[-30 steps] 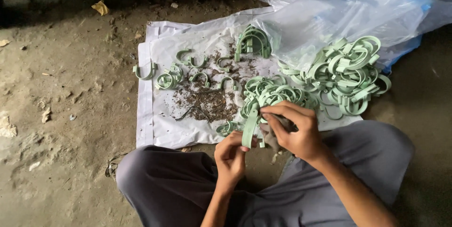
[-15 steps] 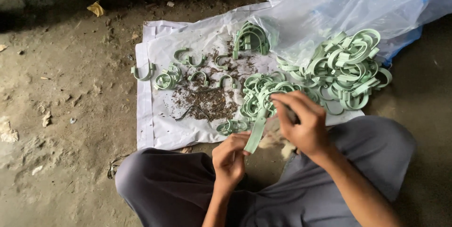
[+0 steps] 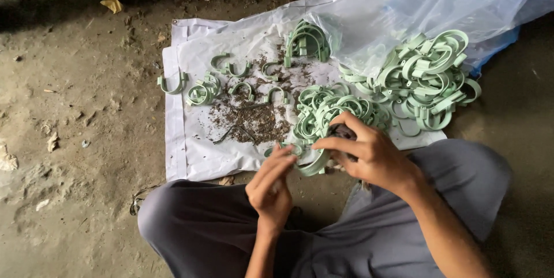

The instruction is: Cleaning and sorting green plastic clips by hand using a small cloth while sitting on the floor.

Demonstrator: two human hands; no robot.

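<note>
Green plastic clip (image 3: 314,165), curved, smooth: pinched betw. left hand (image 3: 270,188) & right hand (image 3: 369,154) fingers.

The clear plastic bag (image 3: 438,7) runs off the top and right edges, and a blue thing (image 3: 502,44) beneath it shows only as a strip. What the right hand (image 3: 372,154) pinches is mostly covered by its fingers; a dark bit peeks out, too small to tell. The left hand (image 3: 271,186) hides one end of the pale green clip (image 3: 314,165). Both forearms and the person's grey-clothed legs (image 3: 231,226) are cut off at the bottom edge.
</note>
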